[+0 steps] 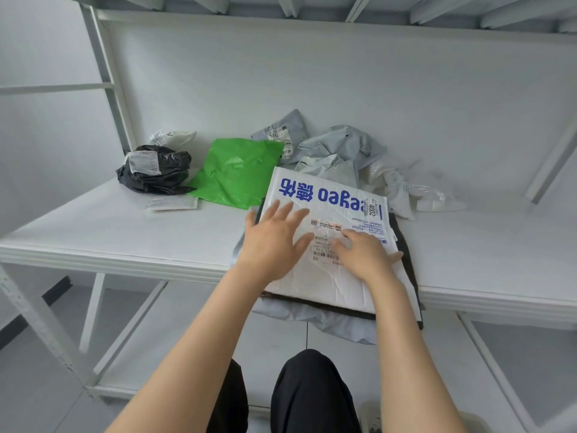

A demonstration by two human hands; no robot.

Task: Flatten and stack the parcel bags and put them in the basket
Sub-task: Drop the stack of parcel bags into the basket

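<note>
White bag (pixel 327 195), the one with blue print, lies on top of the pile at the front edge of the shelf (pixel 125 232), over a dark bag (pixel 406 245) and a grey bag (pixel 337 326) whose near end droops past the edge. Both hands are on it, palms down and gripping nothing: the left hand (pixel 274 242) has its fingers spread flat near the bag's left edge, and the right hand (pixel 365 254) lies flat over the label, thumb reaching toward the right edge (its fingertips are blurred, so how hard they press is unclear). The bag's long axis runs away from the person, tilted slightly, and its printed far half lies beyond both sets of fingertips, so smoothing it likely calls for a push forward along that axis. Of the loose bags, the green bag (pixel 237 173) lies ahead and left, nearer the left hand; the black bag (pixel 156 170) is further left; crumpled grey bags (pixel 340 145) lie behind the pile. No basket is in view.
</note>
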